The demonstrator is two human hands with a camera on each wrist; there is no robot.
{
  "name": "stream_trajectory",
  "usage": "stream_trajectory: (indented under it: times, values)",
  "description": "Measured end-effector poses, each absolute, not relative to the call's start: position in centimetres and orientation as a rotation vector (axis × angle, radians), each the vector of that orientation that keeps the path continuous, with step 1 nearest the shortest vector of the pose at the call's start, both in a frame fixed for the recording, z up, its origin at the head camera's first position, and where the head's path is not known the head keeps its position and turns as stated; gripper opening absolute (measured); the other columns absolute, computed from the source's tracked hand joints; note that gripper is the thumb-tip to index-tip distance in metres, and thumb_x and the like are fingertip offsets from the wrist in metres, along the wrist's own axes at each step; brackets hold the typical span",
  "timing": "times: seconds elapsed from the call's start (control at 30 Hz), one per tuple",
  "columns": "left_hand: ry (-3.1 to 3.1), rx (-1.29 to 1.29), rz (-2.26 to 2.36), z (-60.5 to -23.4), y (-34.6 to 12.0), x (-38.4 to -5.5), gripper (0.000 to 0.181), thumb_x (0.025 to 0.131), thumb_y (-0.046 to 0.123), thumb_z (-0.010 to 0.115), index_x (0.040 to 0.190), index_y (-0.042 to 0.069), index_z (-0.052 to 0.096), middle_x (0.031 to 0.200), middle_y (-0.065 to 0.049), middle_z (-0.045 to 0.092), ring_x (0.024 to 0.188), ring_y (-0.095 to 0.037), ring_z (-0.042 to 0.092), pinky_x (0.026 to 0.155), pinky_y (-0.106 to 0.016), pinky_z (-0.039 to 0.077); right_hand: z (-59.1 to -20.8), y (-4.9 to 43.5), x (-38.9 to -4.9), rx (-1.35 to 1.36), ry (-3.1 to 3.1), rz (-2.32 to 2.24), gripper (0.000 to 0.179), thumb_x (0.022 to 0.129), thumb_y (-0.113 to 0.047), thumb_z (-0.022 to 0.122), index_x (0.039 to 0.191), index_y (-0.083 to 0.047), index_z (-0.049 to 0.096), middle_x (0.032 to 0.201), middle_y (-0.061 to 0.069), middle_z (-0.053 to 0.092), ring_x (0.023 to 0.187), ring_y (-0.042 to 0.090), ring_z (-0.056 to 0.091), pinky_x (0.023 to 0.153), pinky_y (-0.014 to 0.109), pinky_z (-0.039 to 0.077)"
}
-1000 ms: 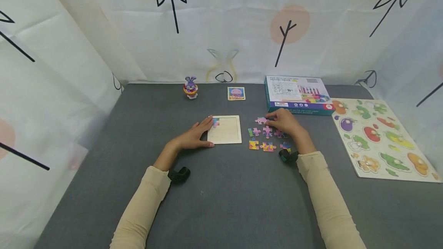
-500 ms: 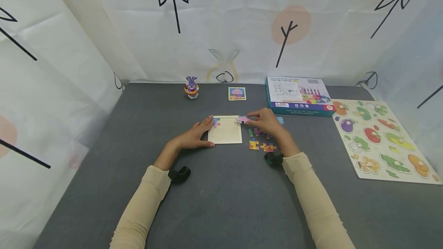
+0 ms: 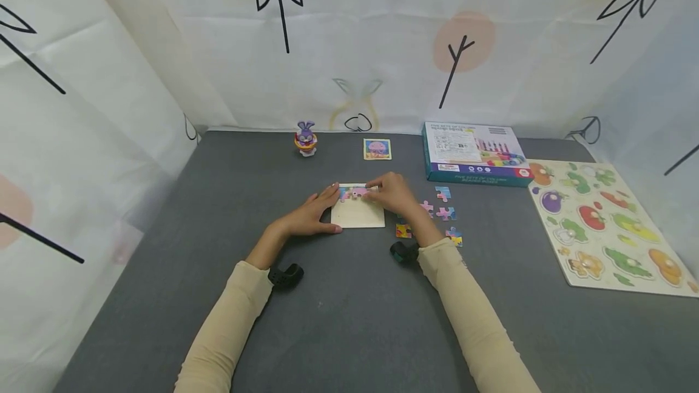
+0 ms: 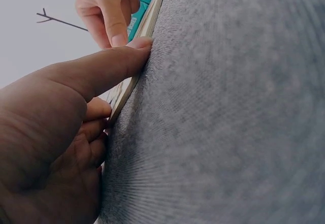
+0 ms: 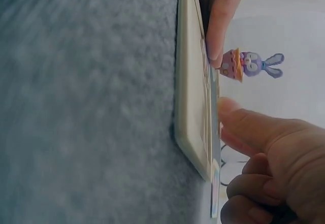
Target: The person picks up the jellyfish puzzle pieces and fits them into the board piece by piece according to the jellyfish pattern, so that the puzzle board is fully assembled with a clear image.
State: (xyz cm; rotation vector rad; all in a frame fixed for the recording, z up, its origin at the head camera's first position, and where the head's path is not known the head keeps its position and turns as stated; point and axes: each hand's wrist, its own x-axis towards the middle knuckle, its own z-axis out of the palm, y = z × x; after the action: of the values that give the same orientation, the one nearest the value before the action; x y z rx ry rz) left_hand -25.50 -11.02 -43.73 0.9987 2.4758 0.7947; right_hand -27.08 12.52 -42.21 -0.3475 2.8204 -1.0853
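Note:
A shallow wooden puzzle tray (image 3: 357, 217) lies flat on the grey table. My left hand (image 3: 314, 211) rests against its left side, thumb at the near corner and fingers stretched along the edge. Inside the tray's far left corner sits a blue-and-pink jigsaw piece (image 3: 343, 194). Beside it, my right hand (image 3: 395, 193) pinches a pink jigsaw piece (image 3: 357, 192) at the tray's far edge. In the right wrist view, the right thumb and fingertips (image 5: 228, 105) meet at the tray (image 5: 189, 107); the piece there is mostly hidden. The left wrist view shows the left thumb (image 4: 117, 64) touching the tray's rim.
Several loose jigsaw pieces (image 3: 445, 213) lie right of the tray, some hidden by the right forearm. Behind stand a purple bunny figure (image 3: 306, 138), a small picture card (image 3: 377, 149) and a boxed set (image 3: 474, 153). A vegetable puzzle board (image 3: 611, 223) lies far right.
My right hand has carried the pink jigsaw piece left from the loose pieces to the tray's far edge, beside the corner piece. My left hand stays on the tray.

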Motion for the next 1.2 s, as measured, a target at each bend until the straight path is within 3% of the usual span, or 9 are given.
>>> stream_trajectory:
  times: [0.33,0.7,0.97,1.2]
  values:
    - [2.485,0.982,0.783,-43.9,-10.9,-25.6,0.089,0.085,0.032,0.065,0.146,-0.001,0.009,0.155,-0.014,0.0,0.144,-0.028,0.0,0.113,-0.054,0.002,-42.6,12.2,-27.4,-0.37,2.816,-1.098,0.03,0.08,-0.018,0.07,0.105,-0.001,0.07,0.044,-0.005,0.025,0.042,0.006,0.018,0.042,0.021,0.018]
    - [2.474,0.999,0.781,-43.8,-10.9,-25.6,0.089,0.085,0.034,0.064,0.146,-0.001,0.009,0.155,-0.013,-0.001,0.144,-0.027,0.0,0.113,-0.055,0.002,-42.9,12.4,-27.5,-0.427,2.753,-1.199,0.023,0.081,-0.023,0.07,0.102,-0.012,0.073,0.042,-0.006,0.029,0.041,0.005,0.02,0.04,0.022,0.022]
    - [2.477,1.0,0.789,-43.5,-10.8,-25.5,0.088,0.085,0.031,0.065,0.146,-0.002,0.01,0.155,-0.015,0.0,0.144,-0.028,0.0,0.112,-0.056,0.002,-42.6,11.9,-27.8,-0.425,2.764,-1.135,0.023,0.082,-0.015,0.069,0.103,-0.007,0.072,0.043,-0.004,0.028,0.041,0.006,0.02,0.041,0.02,0.021]
    - [2.48,0.984,0.769,-43.6,-10.8,-25.5,0.089,0.085,0.033,0.064,0.146,-0.001,0.009,0.155,-0.013,-0.001,0.144,-0.027,-0.001,0.113,-0.055,0.001,-42.3,11.4,-27.7,-0.414,2.77,-1.054,0.021,0.083,-0.015,0.067,0.103,-0.01,0.072,0.044,-0.004,0.031,0.041,0.006,0.023,0.041,0.02,0.023]
